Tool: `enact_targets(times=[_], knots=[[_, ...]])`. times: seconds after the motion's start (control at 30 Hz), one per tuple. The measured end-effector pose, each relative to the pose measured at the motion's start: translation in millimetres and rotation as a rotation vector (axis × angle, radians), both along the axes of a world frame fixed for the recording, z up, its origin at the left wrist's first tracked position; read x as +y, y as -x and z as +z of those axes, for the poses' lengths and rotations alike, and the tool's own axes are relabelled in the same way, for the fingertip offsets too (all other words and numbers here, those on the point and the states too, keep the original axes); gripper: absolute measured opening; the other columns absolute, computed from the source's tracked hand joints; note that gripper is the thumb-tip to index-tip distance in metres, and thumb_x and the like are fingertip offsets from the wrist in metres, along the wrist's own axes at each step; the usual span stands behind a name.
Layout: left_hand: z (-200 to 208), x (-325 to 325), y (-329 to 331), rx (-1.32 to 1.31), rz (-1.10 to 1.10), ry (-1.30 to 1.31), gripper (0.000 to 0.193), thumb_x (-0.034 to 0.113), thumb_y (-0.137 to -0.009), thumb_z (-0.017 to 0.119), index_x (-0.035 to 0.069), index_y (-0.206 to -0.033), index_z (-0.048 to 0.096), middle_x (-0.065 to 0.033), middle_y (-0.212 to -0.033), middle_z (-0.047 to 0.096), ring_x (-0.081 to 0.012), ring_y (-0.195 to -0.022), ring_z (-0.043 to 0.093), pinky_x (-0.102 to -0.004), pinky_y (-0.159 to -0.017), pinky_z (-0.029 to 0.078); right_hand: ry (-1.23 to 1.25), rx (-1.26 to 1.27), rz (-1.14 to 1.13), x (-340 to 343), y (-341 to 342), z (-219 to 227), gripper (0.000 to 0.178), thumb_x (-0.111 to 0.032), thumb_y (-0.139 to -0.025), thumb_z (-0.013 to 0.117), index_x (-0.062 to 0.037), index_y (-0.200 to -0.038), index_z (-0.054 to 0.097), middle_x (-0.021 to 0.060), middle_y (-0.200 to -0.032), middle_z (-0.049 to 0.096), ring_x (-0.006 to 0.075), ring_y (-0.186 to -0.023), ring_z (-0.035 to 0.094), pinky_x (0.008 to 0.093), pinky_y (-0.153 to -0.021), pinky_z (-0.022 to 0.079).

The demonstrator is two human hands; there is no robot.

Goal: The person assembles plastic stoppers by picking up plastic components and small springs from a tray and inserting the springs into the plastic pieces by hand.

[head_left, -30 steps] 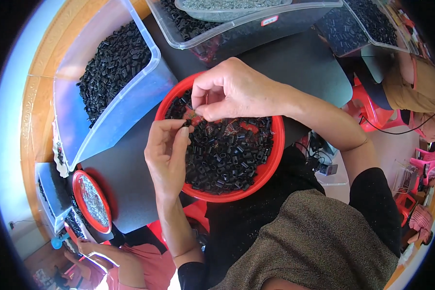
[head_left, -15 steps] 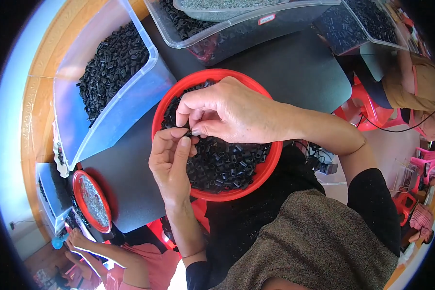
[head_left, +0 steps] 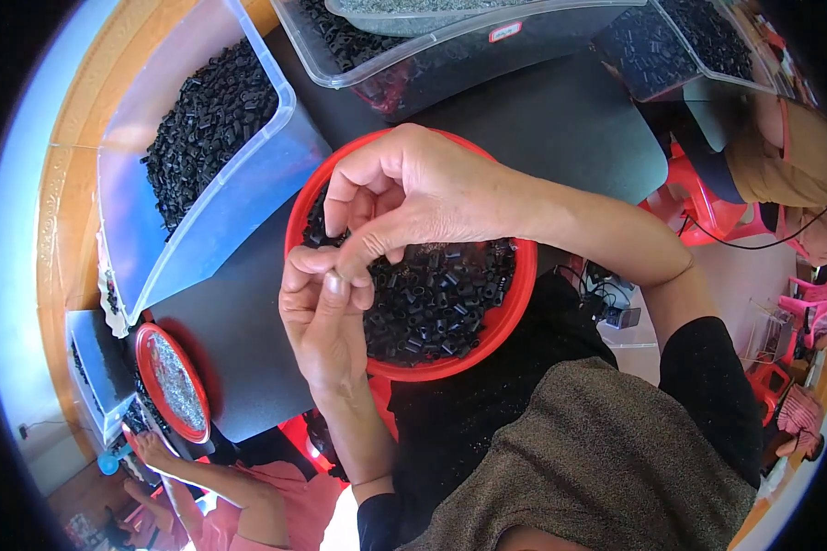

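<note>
Over a red round basin (head_left: 529,275) filled with small black tubular plastic pieces (head_left: 432,298), my two hands meet fingertip to fingertip. My left hand (head_left: 326,312) has its thumb and fingers pinched together, palm turned up. From above, my right hand (head_left: 404,197) presses its thumb against the left fingertips, its other fingers curled. Whatever sits between the fingertips is hidden by them. The basin rests at the table's front edge, close to my body.
A clear bin (head_left: 289,115) of black pieces stands at the left; another bin (head_left: 487,55) at the back holds a tray (head_left: 413,7) of clear bits. A red dish (head_left: 205,404) of clear bits lies on the dark table (head_left: 248,358). A co-worker's arm (head_left: 211,477) is lower left; another person sits at the right.
My right hand has shifted slightly left and up, its thumb now covering the left fingertips. The small dark piece seen between the fingertips before is now out of sight.
</note>
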State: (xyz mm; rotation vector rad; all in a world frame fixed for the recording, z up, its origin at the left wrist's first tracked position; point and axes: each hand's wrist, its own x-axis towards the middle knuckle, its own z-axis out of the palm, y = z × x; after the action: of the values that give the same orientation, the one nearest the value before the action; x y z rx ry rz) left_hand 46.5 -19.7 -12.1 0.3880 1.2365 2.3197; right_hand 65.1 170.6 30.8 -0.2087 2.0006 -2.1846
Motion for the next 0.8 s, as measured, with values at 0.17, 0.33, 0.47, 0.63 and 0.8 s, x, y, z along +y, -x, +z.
enact_targets(times=[0.17, 0.33, 0.47, 0.63, 0.8], knots=[[0.3, -4.2, 8.9, -0.025, -0.029, -0.143, 0.010, 0.007, -0.091, 0.056, 0.004, -0.099, 0.051, -0.0089, -0.083, 0.052, -0.0128, -0.070, 0.044, -0.0228, -0.062, 0.036, -0.466, 0.381, -0.169, 17.9, 3.0, -10.7, 0.012, -0.012, -0.075, 0.069, -0.0004, -0.078, 0.067, 0.0147, -0.069, 0.065, 0.0258, -0.063, 0.064, 0.0348, -0.060, 0.049], [-13.1, -15.0, 11.7, -0.061, -0.002, -0.181, 0.010, 0.007, -0.091, 0.055, 0.004, -0.100, 0.050, -0.0097, -0.083, 0.051, -0.0134, -0.068, 0.043, -0.0242, -0.063, 0.036, -0.997, 0.327, -0.063, 41.9, -11.9, -16.3, 0.013, -0.013, -0.076, 0.066, -0.0009, -0.081, 0.066, 0.0123, -0.076, 0.060, 0.0313, -0.075, 0.061, 0.0403, -0.067, 0.047], [-14.3, -15.8, 11.2, -0.052, 0.009, -0.143, 0.011, 0.006, -0.091, 0.055, 0.004, -0.100, 0.050, -0.0101, -0.082, 0.052, -0.0139, -0.068, 0.044, -0.0246, -0.063, 0.037, -1.105, 0.298, 0.027, 37.0, -20.6, -19.3, 0.013, -0.016, -0.076, 0.066, -0.0035, -0.075, 0.066, 0.0111, -0.074, 0.058, 0.0309, -0.075, 0.060, 0.0429, -0.067, 0.047], [-13.2, -14.0, 9.5, -0.029, -0.004, -0.109, 0.011, 0.007, -0.091, 0.054, 0.004, -0.101, 0.050, -0.0086, -0.082, 0.050, -0.0129, -0.067, 0.042, -0.0240, -0.062, 0.035, -1.214, 0.291, 0.086, 28.1, -21.4, -26.5, 0.011, -0.012, -0.073, 0.064, -0.0026, -0.069, 0.061, 0.0112, -0.076, 0.057, 0.0306, -0.076, 0.060, 0.0428, -0.063, 0.047], [-11.9, -12.4, 8.3, -0.032, 0.015, -0.093, 0.010, 0.005, -0.090, 0.056, 0.004, -0.097, 0.050, -0.0096, -0.083, 0.054, -0.0133, -0.067, 0.045, -0.0237, -0.061, 0.037, -1.110, 0.476, 0.113, 36.0, -23.3, -28.5, 0.017, -0.010, -0.073, 0.057, 0.0029, -0.063, 0.058, 0.0181, -0.071, 0.059, 0.0345, -0.069, 0.062, 0.0442, -0.061, 0.049]])
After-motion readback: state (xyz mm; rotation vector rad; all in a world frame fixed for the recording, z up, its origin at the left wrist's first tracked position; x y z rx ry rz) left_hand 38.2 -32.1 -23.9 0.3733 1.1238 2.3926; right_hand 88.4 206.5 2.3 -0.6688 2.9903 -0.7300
